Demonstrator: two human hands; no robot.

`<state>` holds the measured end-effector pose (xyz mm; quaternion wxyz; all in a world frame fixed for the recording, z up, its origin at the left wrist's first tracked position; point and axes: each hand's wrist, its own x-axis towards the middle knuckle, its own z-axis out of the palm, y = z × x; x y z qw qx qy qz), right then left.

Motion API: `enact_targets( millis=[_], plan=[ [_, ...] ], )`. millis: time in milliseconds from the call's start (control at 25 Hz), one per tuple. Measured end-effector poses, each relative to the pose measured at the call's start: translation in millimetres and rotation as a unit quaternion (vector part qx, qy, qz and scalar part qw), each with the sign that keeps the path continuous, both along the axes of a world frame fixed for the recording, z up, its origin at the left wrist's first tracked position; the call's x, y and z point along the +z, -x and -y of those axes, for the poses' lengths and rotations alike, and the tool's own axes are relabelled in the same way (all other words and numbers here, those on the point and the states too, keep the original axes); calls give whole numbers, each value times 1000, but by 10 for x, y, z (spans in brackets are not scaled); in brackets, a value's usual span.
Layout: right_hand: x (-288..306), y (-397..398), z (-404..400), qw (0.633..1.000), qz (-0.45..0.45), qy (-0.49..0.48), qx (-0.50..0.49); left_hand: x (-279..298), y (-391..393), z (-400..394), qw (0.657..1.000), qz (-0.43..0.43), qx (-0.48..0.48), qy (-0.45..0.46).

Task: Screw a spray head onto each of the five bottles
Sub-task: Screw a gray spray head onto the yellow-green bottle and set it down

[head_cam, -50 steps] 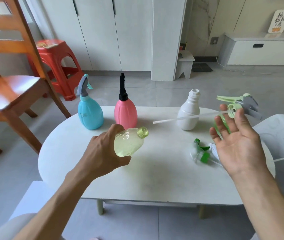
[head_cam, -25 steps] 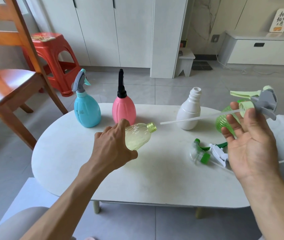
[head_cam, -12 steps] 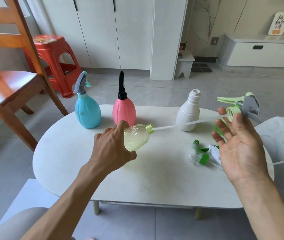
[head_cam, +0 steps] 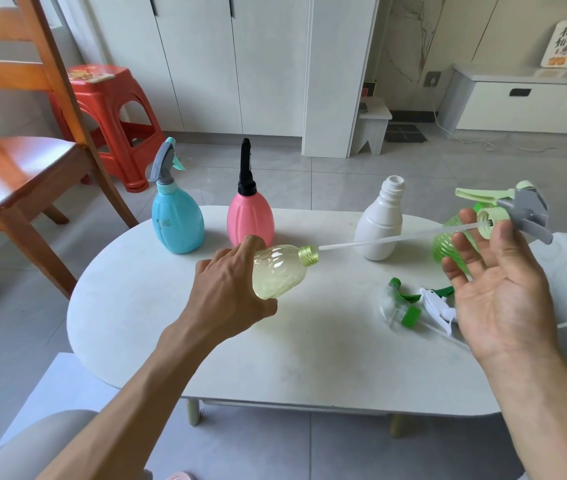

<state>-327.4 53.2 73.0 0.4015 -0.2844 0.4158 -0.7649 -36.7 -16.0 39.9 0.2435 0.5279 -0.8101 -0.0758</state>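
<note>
The white oval counter [head_cam: 178, 341] has wide bare room across its near half and left end; a wooden chair [head_cam: 15, 168] stands off its far-left edge. Along the far side stand a blue bottle [head_cam: 177, 220] and a pink bottle [head_cam: 250, 218], each with a spray head on, then a white bottle [head_cam: 380, 226] with an open neck and a green bottle [head_cam: 448, 242] partly hidden by fingers. The left hand [head_cam: 226, 296] is wrapped around a yellow bottle [head_cam: 280, 270], tilted with its neck to the right. The right hand [head_cam: 503, 292], fingers mostly spread, pinches a grey-and-green spray head [head_cam: 514, 209]; its white tube [head_cam: 389, 240] reaches the yellow neck. Two loose spray heads [head_cam: 417, 306] lie near the right hand.
</note>
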Motion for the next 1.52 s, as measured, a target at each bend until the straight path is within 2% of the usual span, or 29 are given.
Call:
enact_targets(
  millis=[360,520,640,840,1040,1200,1520],
  plan=[
    [-141,-319,10,998,-30,-21,43,74,112,-80,998,-32,-61,10],
    [-293,-614,11,987,-99,-41,117,99,209,-169,996,-40,-82,20],
    [-307,-658,30,982,-117,-46,138,116,253,-217,994,-49,-93,29],
    [-262,-620,49,980,-131,-19,146,136,262,-241,993,-72,-92,15],
    [-214,-563,43,984,-140,12,109,166,294,-252,985,-128,-114,-5],
    [-195,-547,30,987,-124,44,91,150,320,-265,985,-124,-117,-14],
    [-218,-632,22,977,-164,13,134,131,295,-267,985,-139,-105,-12]
  ],
)
